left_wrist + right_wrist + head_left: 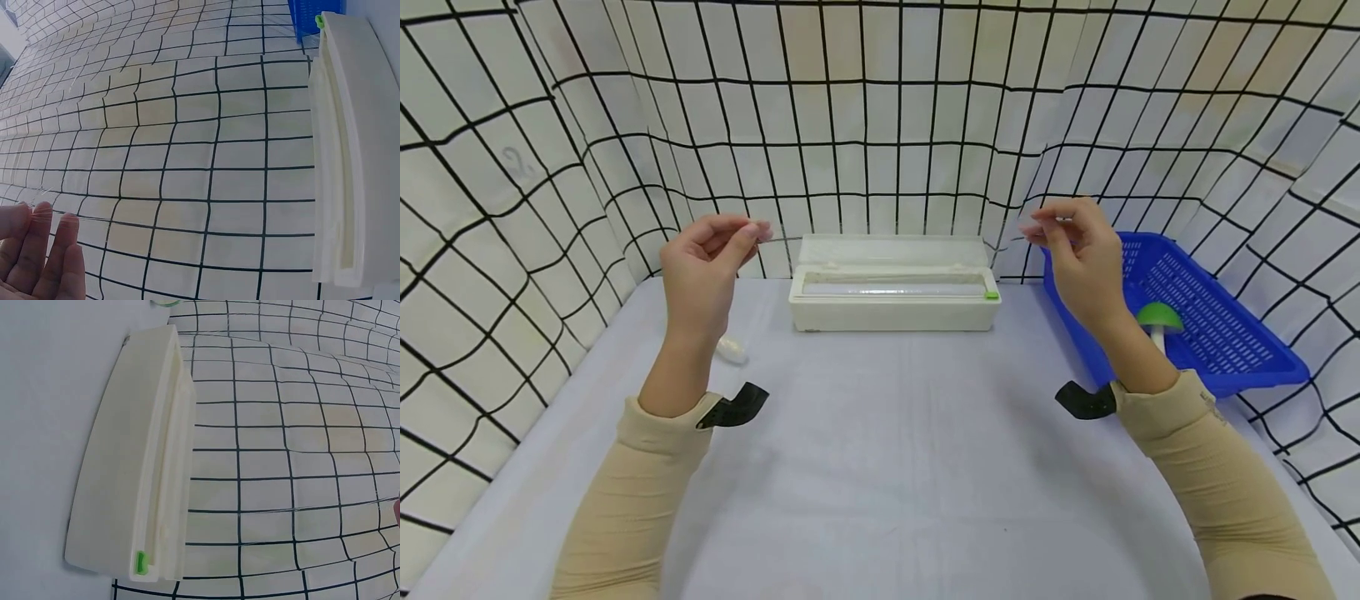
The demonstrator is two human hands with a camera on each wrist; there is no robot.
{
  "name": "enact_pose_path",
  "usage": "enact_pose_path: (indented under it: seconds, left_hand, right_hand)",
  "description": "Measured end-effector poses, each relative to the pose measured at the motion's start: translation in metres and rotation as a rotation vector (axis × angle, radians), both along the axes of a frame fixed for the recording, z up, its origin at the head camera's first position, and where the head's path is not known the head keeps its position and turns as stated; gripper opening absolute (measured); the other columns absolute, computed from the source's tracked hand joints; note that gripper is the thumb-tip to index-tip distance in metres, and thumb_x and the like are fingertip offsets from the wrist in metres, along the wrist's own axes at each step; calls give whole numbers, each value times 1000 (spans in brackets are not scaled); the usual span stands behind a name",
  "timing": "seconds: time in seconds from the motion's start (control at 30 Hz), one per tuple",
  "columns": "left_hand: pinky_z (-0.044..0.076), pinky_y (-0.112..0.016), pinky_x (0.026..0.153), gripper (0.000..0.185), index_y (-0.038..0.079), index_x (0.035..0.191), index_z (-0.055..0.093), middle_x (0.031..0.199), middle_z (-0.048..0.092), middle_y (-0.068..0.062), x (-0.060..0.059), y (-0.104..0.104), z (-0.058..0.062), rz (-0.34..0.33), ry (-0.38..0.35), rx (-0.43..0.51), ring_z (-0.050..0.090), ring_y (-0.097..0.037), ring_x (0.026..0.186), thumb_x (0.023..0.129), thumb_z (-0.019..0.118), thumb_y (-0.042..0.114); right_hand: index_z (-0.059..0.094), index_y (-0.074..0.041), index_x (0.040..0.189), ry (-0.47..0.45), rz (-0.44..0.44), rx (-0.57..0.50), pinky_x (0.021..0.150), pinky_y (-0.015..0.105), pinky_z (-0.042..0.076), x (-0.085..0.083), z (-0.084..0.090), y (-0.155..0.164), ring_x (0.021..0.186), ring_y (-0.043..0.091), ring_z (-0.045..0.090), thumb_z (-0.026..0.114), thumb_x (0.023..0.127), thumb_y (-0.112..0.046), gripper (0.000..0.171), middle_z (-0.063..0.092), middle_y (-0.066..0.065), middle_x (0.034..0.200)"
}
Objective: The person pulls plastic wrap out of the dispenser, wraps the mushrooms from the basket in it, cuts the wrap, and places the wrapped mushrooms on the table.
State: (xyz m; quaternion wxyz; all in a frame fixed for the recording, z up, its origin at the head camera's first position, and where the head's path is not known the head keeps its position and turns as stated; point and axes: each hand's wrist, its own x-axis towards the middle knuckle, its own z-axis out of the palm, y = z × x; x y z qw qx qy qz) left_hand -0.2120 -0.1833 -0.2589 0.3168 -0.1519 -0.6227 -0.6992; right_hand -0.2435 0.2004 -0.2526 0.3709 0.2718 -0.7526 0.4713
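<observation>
Clear cling film (41, 215) stretches between the two raised hands, showing mainly as fine creases and glints at the fingertips. My left hand (703, 258) pinches its left end between thumb and fingers. At the other end, my right hand (1078, 258) pinches the film the same way; only a fingertip enters the right wrist view. Between and beyond the hands stands a white cling film dispenser (895, 315) with its lid (891, 248) raised. Inside lies a clear roll (887, 289), and a green slider (991, 295) sits at the right front edge.
A blue basket (1240, 333) stands at the right, behind my right forearm, with a green-capped mushroom (1160, 317) in it. A small whitish object (732, 350) lies beside my left wrist. Black wire mesh (865, 146) encloses the white-covered table (880, 467) at back and sides.
</observation>
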Motion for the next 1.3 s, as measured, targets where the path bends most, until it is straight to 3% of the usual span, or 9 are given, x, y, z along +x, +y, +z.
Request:
enact_pose_path:
  seconds: [0.23, 0.8, 1.07, 1.3]
  left_hand:
    - [58, -22, 82, 5, 0, 96, 75, 92, 77, -5, 7, -1, 2, -41, 3, 20, 73, -15, 87, 95, 71, -3]
    - [58, -24, 81, 3, -4, 94, 74, 89, 77, -5, 22, -2, 7, -75, 44, -39, 73, -16, 87, 94, 72, -1]
    - [57, -24, 81, 9, -1, 92, 75, 89, 77, -5, 30, -2, 10, -95, 49, -48, 73, -15, 86, 94, 69, -7]
    - [57, -25, 84, 6, -9, 93, 72, 89, 77, -8, 40, -4, 12, -121, 67, -73, 74, -17, 86, 92, 67, -13]
  right_hand:
    - [63, 14, 107, 26, 14, 10, 88, 20, 55, 6, 0, 3, 95, 4, 68, 54, 103, 8, 12, 56, -19, 105]
    - [63, 17, 104, 50, 44, -35, 85, 20, 56, 19, 0, 9, 93, 6, 70, 54, 99, 15, 10, 61, 2, 100]
    - [63, 18, 103, 68, 62, -41, 85, 19, 56, 23, -1, 13, 94, 6, 70, 54, 97, 19, 10, 60, -5, 100]
    - [63, 18, 101, 94, 91, -23, 84, 18, 56, 31, 0, 18, 93, 7, 70, 53, 94, 24, 13, 61, -4, 99]
